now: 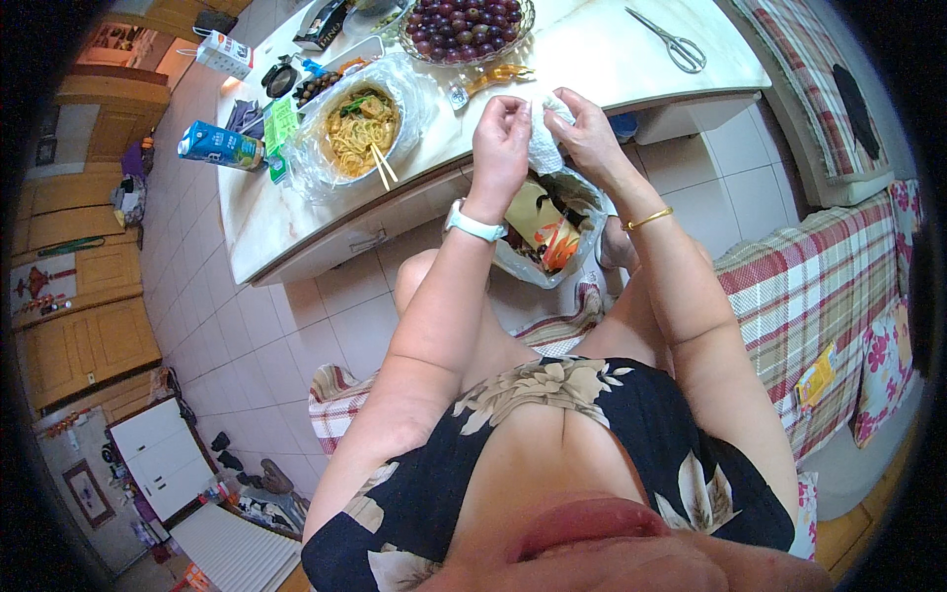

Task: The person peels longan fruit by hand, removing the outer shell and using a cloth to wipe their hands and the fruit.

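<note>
A white textured tissue (546,140) hangs between my two hands, over the front edge of the marble-top table. My left hand (503,140) pinches near its left edge with thumb and fingers. The tissue's right side is pinched by my right hand (588,137). Just below is a lined trash bin (551,280) holding wrappers. Behind my hands lies a small clear packet with orange-brown contents (492,80). To the left, a bowl of noodles (361,137) in a plastic bag has chopsticks (383,169) resting on its rim. A glass bowl of grapes (466,29) stands at the back.
Metal scissors (677,48) lie on the right of the marble-top table (248,237). A blue carton (222,148), a green box (281,133) and a white carton (226,53) stand at its left. A sofa with a plaid cover (806,274) runs along the right.
</note>
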`<act>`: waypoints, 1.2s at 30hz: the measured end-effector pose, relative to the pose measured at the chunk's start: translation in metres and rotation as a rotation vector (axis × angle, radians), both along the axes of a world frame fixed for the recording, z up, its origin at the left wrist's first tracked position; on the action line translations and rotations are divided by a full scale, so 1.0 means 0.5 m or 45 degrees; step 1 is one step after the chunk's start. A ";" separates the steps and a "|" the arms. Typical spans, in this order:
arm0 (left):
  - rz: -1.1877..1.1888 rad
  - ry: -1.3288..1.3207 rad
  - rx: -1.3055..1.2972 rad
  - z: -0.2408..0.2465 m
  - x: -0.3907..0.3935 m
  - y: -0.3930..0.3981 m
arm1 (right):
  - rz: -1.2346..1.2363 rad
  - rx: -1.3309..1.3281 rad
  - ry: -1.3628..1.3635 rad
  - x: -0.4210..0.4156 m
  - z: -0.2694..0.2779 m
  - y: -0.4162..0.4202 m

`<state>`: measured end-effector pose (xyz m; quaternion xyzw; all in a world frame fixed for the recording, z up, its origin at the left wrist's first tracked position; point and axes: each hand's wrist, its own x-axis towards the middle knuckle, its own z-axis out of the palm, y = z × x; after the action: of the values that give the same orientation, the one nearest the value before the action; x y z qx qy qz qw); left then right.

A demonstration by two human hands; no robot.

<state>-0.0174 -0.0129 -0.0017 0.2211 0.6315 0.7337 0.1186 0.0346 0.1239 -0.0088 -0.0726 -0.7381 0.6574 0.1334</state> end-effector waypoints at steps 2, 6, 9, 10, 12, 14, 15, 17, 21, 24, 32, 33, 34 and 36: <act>0.005 0.107 -0.094 -0.010 0.003 0.001 | -0.089 0.057 -0.036 -0.003 -0.003 -0.003; -0.047 0.039 -0.088 -0.011 0.011 0.010 | -0.116 -0.053 0.076 -0.013 -0.034 0.010; 0.000 -0.058 0.049 -0.007 0.010 0.010 | -0.005 -0.219 0.103 -0.011 -0.030 0.008; 0.029 -0.088 0.135 -0.005 0.006 0.008 | 0.047 -0.233 0.127 -0.004 -0.007 0.000; 0.085 -0.105 0.189 -0.003 -0.006 0.001 | 0.142 -0.148 0.213 -0.002 0.009 -0.002; 0.068 -0.079 0.117 -0.008 -0.011 -0.001 | 0.141 -0.096 0.150 -0.003 0.001 0.001; 0.062 -0.066 0.082 -0.010 -0.013 -0.001 | 0.142 -0.069 0.119 -0.005 -0.005 0.001; 0.015 -0.045 0.040 -0.016 -0.010 0.004 | 0.054 -0.011 0.041 -0.006 -0.017 0.001; -0.060 0.041 -0.134 -0.026 -0.008 0.006 | -0.039 -0.047 0.020 -0.010 -0.026 0.000; -0.088 -0.078 -0.002 -0.025 0.000 0.012 | -0.047 -0.267 0.040 -0.006 -0.020 -0.003; 0.011 -0.405 0.273 0.025 0.006 -0.006 | -0.138 -0.544 0.045 -0.002 -0.001 -0.002; -0.011 -0.435 0.318 0.024 0.004 -0.011 | -0.118 -0.494 0.038 -0.005 -0.004 0.007; -0.053 -0.489 0.375 0.022 0.000 -0.014 | -0.098 -0.443 0.032 -0.007 -0.007 0.013; 0.041 -0.449 0.499 0.019 -0.005 -0.004 | 0.018 -0.458 0.008 0.004 0.010 0.008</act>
<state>-0.0200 -0.0151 0.0076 0.0982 0.4505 0.8709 0.1701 0.0366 0.1278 -0.0037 -0.0880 -0.6086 0.7800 0.1157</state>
